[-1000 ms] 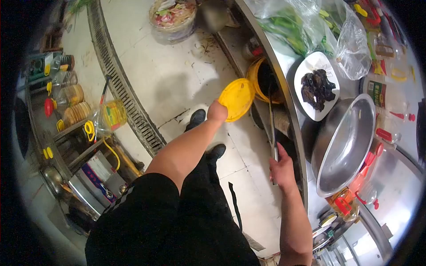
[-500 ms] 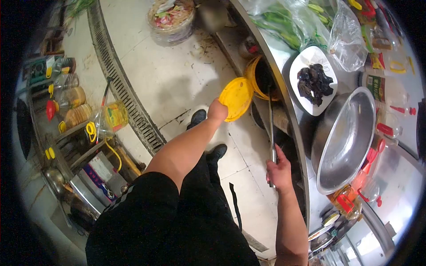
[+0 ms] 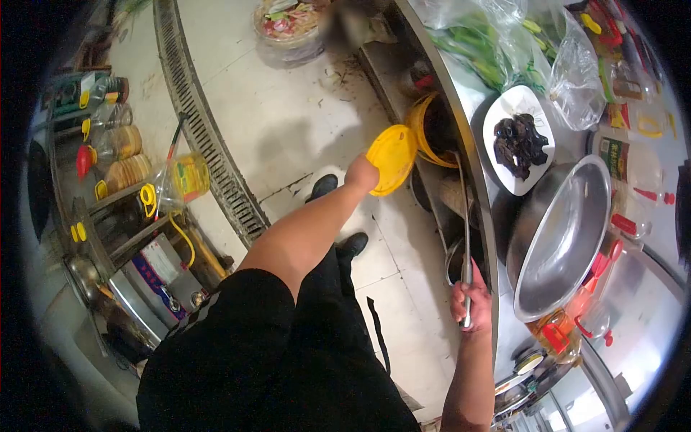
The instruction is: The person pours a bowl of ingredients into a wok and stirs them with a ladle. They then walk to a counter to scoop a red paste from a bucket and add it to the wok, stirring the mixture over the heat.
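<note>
A round yellow lid (image 3: 395, 160) is gripped at its near edge by my left hand (image 3: 362, 175), beside an open yellow bucket (image 3: 421, 140) on the shelf under the counter. The bucket's contents look dark. My right hand (image 3: 471, 301) is wrapped round the handle of a long-handled metal utensil (image 3: 466, 223). Its far end reaches into the bucket's mouth, so the head is hidden. On the counter above, a white plate (image 3: 504, 180) holds dark, wrinkled pieces. Closer to me stands a big steel basin (image 3: 554, 252), tilted in view.
Bagged green vegetables (image 3: 479, 54) lie at the counter's far end. Bottles (image 3: 622, 176) line its right side. A tub of mixed food (image 3: 288, 29) stands on the floor. At left, a drain grate (image 3: 209, 144) runs past a rack with oil bottles (image 3: 191, 176).
My right hand has moved right and slightly toward me, with the utensil's handle swung closer to the counter edge. The lid stays in my left hand. The camera view has shifted slightly.
</note>
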Demonstrator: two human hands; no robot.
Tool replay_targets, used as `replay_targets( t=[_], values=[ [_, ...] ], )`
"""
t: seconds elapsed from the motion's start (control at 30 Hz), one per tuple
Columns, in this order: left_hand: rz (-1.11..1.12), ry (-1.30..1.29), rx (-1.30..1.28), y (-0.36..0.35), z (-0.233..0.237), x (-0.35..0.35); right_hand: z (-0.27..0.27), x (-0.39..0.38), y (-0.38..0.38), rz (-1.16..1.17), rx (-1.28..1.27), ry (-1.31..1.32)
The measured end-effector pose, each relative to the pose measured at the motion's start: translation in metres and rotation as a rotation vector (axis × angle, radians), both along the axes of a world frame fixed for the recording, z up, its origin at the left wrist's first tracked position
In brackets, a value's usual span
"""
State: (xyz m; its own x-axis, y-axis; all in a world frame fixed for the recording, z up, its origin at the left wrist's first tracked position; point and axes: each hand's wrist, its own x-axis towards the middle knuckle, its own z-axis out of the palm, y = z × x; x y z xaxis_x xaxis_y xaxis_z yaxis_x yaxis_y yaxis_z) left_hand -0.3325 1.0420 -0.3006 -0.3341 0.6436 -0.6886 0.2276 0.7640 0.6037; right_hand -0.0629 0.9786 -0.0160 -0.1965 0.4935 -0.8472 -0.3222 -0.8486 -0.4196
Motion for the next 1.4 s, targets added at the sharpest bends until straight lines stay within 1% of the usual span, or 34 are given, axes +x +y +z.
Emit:
replay_targets(
  t=[0.03, 0.07, 0.13, 0.17, 0.2, 0.27, 0.33, 0.37, 0.43, 0.47, 0.53, 0.57, 0.63, 0.67, 0.73, 0.77, 0.83, 0.87, 0.97, 1.03, 1.1, 1.13, 1.2, 1.23, 1.27, 1.3, 1.33, 1.37, 1.4],
  values=[
    [-0.043, 0.052, -0.047, 0.002, 0.008, -0.002, 0.001, 0.004, -0.001, 0.005, 0.0, 0.001],
    [-0.037, 0.053, -0.048, 0.002, 0.011, -0.004, 0.001, 0.007, -0.002, -0.06, -0.03, 0.089],
    [-0.035, 0.078, -0.049, 0.0, 0.006, -0.007, 0.007, 0.006, -0.006, -0.191, -0.075, 0.233],
    [-0.032, 0.077, -0.049, -0.002, 0.003, -0.012, 0.011, 0.006, -0.011, -0.188, -0.076, 0.233],
    [-0.002, 0.087, 0.002, -0.007, -0.009, -0.021, 0.015, 0.008, -0.018, -0.235, -0.084, 0.279],
    [0.026, 0.095, 0.055, -0.012, -0.004, -0.035, 0.023, 0.017, -0.038, -0.289, -0.088, 0.356],
    [0.379, -0.184, 0.037, -0.009, 0.037, -0.051, 0.034, 0.028, -0.068, -0.383, -0.146, 0.43],
    [0.379, -0.182, 0.04, -0.005, 0.048, -0.056, 0.04, 0.034, -0.085, -0.416, -0.17, 0.454],
    [0.469, -0.255, 0.097, 0.005, 0.062, -0.061, 0.055, 0.042, -0.121, -0.494, -0.209, 0.548],
    [0.466, -0.258, 0.098, 0.012, 0.06, -0.061, 0.067, 0.042, -0.137, -0.535, -0.261, 0.538],
    [0.318, -0.248, 0.146, 0.034, 0.051, -0.059, 0.092, 0.038, -0.164, -0.67, -0.302, 0.531],
    [0.308, -0.256, 0.146, 0.046, 0.049, -0.059, 0.102, 0.036, -0.176, -0.715, -0.324, 0.52],
    [0.333, -0.294, 0.103, 0.069, 0.053, -0.064, 0.116, 0.036, -0.191, -0.62, -0.329, 0.408],
    [0.323, -0.298, 0.097, 0.076, 0.056, -0.07, 0.12, 0.032, -0.195, -0.632, -0.329, 0.404],
    [0.245, -0.234, -0.007, 0.083, 0.066, -0.085, 0.127, 0.024, -0.197, -0.67, -0.352, 0.552],
    [0.239, -0.23, -0.009, 0.081, 0.066, -0.089, 0.127, 0.028, -0.202, -0.675, -0.352, 0.556],
    [0.369, -0.217, -0.049, 0.079, 0.07, -0.096, 0.123, 0.033, -0.217, -0.731, -0.378, 0.474],
    [0.361, -0.209, -0.048, 0.079, 0.073, -0.094, 0.123, 0.037, -0.223, -0.74, -0.393, 0.437],
    [0.294, -0.518, 0.045, 0.083, 0.077, -0.075, 0.124, 0.035, -0.22, -0.753, -0.491, 0.327],
    [0.185, -0.638, 0.204, 0.099, 0.051, -0.043, 0.125, 0.033, -0.222, -0.769, -0.565, 0.262],
    [0.122, -0.473, 0.138, 0.128, 0.036, 0.002, 0.127, 0.031, -0.222, -0.79, -0.636, 0.196],
    [0.12, -0.483, 0.136, 0.141, 0.022, 0.017, 0.129, 0.029, -0.223, -0.8, -0.677, 0.161],
    [-0.886, 0.365, 0.073, 0.163, -0.012, 0.038, 0.132, 0.027, -0.224, -0.836, -0.776, 0.085],
    [-0.884, 0.356, 0.077, 0.166, -0.028, 0.046, 0.134, 0.026, -0.224, -0.854, -0.833, 0.045],
    [-0.773, 0.316, 0.094, 0.167, -0.042, 0.053, 0.135, 0.025, -0.223, -0.872, -0.878, 0.01],
    [-0.712, 0.299, 0.101, 0.166, -0.039, 0.052, 0.137, 0.025, -0.224, -0.879, -0.901, -0.002],
    [-0.652, 0.281, 0.11, 0.166, -0.024, 0.05, 0.136, 0.025, -0.225, -0.877, -0.909, -0.003],
    [-0.756, 0.307, 0.037, 0.162, -0.009, 0.045, 0.135, 0.025, -0.224, -0.845, -0.865, 0.029],
    [-0.86, 0.335, -0.039, 0.153, 0.017, 0.037, 0.134, 0.026, -0.224, -0.814, -0.819, 0.059]
  ],
)
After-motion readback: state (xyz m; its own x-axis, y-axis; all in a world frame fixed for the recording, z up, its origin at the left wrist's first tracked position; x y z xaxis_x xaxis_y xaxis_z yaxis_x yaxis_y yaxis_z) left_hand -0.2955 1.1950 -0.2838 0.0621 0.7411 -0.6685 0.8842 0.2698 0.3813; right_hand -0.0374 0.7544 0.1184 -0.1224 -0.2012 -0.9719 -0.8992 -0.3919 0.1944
